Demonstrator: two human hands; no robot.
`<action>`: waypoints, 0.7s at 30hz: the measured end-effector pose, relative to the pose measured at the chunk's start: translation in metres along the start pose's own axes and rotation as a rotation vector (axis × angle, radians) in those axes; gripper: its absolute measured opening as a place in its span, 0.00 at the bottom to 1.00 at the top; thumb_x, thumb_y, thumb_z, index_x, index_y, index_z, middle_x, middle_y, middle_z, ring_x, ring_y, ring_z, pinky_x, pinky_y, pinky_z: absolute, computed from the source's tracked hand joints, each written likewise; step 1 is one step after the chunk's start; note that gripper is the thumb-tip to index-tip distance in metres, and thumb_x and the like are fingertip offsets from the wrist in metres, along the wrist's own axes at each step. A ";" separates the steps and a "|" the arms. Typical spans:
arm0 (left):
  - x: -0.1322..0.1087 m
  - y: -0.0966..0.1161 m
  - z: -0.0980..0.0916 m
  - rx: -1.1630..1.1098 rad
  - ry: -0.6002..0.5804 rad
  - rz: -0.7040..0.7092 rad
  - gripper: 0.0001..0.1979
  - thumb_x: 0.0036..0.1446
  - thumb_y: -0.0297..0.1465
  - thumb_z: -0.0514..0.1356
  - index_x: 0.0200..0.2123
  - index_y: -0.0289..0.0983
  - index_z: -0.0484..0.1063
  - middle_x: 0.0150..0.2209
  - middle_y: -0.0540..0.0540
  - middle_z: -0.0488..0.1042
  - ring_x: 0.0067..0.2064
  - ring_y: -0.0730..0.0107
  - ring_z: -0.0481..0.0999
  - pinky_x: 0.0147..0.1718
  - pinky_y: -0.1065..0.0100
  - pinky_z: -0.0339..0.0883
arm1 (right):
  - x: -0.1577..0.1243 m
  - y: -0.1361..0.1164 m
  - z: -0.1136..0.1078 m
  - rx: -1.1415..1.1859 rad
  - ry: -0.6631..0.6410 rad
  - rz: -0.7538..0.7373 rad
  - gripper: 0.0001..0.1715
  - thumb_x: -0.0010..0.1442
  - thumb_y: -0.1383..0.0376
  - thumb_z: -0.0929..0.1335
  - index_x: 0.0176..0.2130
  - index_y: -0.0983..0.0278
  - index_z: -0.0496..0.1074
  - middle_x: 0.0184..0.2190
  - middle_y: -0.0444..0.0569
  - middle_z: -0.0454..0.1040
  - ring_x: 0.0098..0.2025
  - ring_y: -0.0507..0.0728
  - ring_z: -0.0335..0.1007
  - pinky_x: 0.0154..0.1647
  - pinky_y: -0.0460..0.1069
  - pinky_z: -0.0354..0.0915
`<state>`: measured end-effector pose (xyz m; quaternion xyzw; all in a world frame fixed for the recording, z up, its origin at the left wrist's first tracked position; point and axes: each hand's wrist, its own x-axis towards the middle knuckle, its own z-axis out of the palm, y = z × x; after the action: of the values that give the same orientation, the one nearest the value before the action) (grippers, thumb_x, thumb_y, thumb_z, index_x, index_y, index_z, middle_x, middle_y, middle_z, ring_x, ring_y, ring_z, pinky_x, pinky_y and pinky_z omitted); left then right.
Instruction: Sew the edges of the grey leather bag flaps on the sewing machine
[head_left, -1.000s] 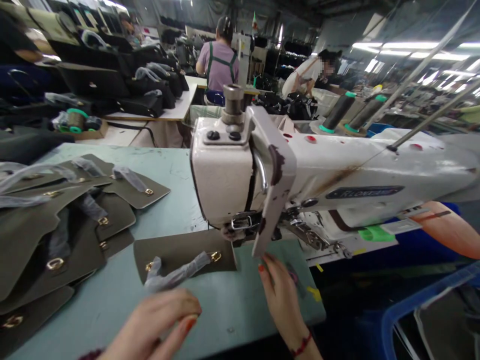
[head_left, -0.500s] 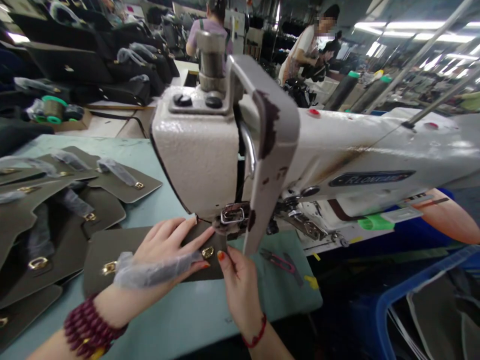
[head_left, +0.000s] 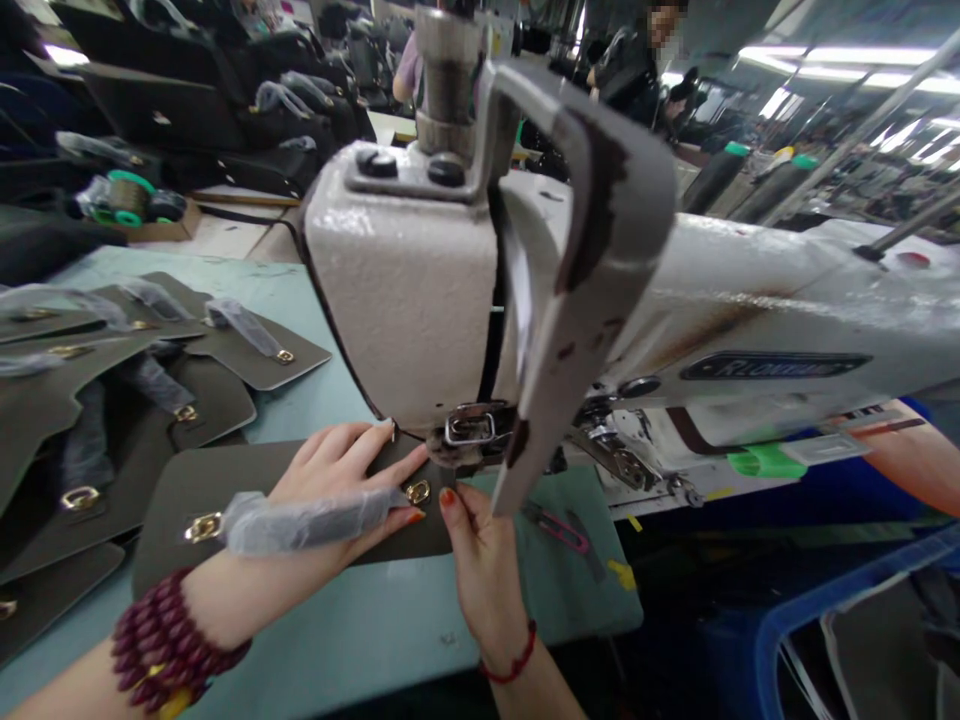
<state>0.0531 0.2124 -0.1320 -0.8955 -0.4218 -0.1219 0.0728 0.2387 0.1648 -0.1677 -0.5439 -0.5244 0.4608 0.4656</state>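
A dark grey-brown bag panel lies on the pale green table under the sewing machine head. Its carrying handle, wrapped in clear plastic, runs between two gold buckles and arches over my left hand. That hand rests flat on the panel, fingers stretched out toward the presser foot. At the panel's right edge, just beside the foot, the thumb and fingers of my right hand pinch the material. The needle is hidden behind the machine head.
Similar panels with wrapped handles are piled on the left. Pink-handled thread snips lie right of my right hand. A blue bin holding panels stands at lower right. Thread spools and black bags are behind; people work beyond.
The panel's left end now reaches farther left, with its left buckle. My hands keep nearly the same hold near the presser foot. The camera view has shifted slightly.
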 end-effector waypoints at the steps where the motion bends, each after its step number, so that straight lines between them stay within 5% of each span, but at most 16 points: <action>1: 0.001 0.000 -0.001 0.010 -0.004 -0.003 0.24 0.63 0.44 0.53 0.57 0.41 0.71 0.48 0.33 0.72 0.48 0.40 0.68 0.40 0.47 0.69 | 0.002 0.001 0.000 -0.001 0.007 0.000 0.23 0.68 0.55 0.62 0.30 0.67 0.72 0.23 0.44 0.65 0.31 0.53 0.64 0.31 0.44 0.56; 14: 0.014 -0.005 -0.009 -0.081 -0.151 -0.084 0.26 0.62 0.50 0.50 0.48 0.40 0.76 0.36 0.39 0.75 0.38 0.48 0.70 0.38 0.51 0.65 | 0.011 -0.004 -0.003 0.035 0.009 0.052 0.23 0.67 0.54 0.62 0.27 0.65 0.70 0.23 0.44 0.65 0.32 0.54 0.65 0.32 0.44 0.61; 21: 0.014 -0.016 -0.001 -0.297 -0.109 -0.154 0.26 0.57 0.56 0.52 0.32 0.43 0.79 0.32 0.43 0.76 0.36 0.53 0.74 0.39 0.54 0.66 | -0.002 0.008 -0.013 0.430 -0.149 0.198 0.21 0.65 0.51 0.64 0.39 0.65 0.75 0.33 0.48 0.74 0.33 0.55 0.73 0.34 0.46 0.69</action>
<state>0.0488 0.2326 -0.1268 -0.8667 -0.4699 -0.1395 -0.0926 0.2528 0.1629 -0.1738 -0.4456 -0.3913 0.6441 0.4831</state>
